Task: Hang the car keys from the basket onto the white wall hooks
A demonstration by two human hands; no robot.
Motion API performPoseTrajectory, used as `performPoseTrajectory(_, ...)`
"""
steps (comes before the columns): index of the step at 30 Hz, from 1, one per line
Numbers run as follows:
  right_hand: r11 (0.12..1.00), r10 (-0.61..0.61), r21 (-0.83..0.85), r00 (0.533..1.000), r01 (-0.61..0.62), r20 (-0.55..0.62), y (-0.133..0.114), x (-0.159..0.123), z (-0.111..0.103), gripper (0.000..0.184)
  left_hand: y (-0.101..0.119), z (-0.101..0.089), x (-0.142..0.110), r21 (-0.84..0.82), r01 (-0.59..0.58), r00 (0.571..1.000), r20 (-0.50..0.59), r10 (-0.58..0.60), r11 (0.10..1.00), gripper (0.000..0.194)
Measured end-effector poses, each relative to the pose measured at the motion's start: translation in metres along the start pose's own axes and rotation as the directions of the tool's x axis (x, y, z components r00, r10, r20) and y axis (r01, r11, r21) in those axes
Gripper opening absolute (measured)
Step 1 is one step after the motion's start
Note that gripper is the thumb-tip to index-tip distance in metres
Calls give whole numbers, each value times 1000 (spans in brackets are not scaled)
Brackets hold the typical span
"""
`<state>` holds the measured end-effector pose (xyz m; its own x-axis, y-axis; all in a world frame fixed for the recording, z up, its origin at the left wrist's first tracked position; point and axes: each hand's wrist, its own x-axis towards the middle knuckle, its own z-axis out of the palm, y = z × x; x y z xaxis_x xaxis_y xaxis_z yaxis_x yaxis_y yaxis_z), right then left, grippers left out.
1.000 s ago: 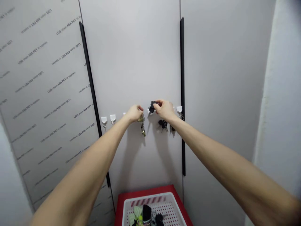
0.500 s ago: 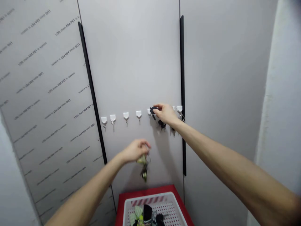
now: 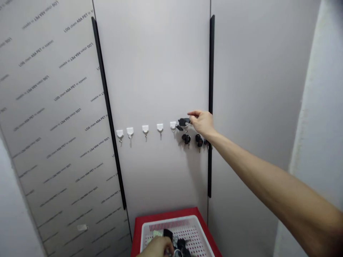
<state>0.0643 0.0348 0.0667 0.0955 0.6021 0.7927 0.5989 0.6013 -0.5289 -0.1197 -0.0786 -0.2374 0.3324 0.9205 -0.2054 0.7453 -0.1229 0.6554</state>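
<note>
My right hand (image 3: 202,123) is up at the row of hooks, thumb and fingers pinched on a bunch of black-headed keys (image 3: 183,122). The bunch is beside a white hook (image 3: 173,125), its ring close to it; whether the ring is on the hook I cannot tell. Below hang other black keys (image 3: 186,138) and, to their right, another bunch (image 3: 199,140). My left hand (image 3: 158,247) is down in the white basket (image 3: 199,228) with fingers curled, partly cut off by the frame edge. Dark keys (image 3: 182,244) lie right by its fingertips; what it grips is hidden.
Several white hooks, one of them a bare hook (image 3: 160,127), run across the pale cabinet door (image 3: 155,64). Long black handles (image 3: 211,71) edge the door on both sides. The basket stands on a red surface (image 3: 139,225). A printed panel (image 3: 59,117) covers the left.
My left hand has dropped from in front of the door, where it held keys with a yellow-green tag, into the basket. My right hand has shifted slightly right with its black keys.
</note>
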Motion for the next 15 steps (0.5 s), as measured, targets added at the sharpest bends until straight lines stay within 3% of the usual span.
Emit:
performPoseTrajectory(4,999,25,42,995,-29,99,-4,-10,8,22,16,-12,2,-55,4,996,-88,-9,999,21)
performPoseTrajectory(7,996,-27,91,999,24,39,-15,-7,16,20,42,-36,6,-158,-99,968,-245,58,983,21)
performPoseTrajectory(9,992,-77,95,997,78,-10,-23,2,19,20,59,-52,8,-244,-170,955,-280,99,955,21)
performPoseTrajectory(12,981,-180,67,984,180,-9,-38,17,22,19,80,-70,12,-384,-242,945,-303,126,891,17)
performPoseTrajectory(15,963,-267,69,961,262,71,-53,16,25,17,99,-89,11,-565,-301,918,-390,73,768,17)
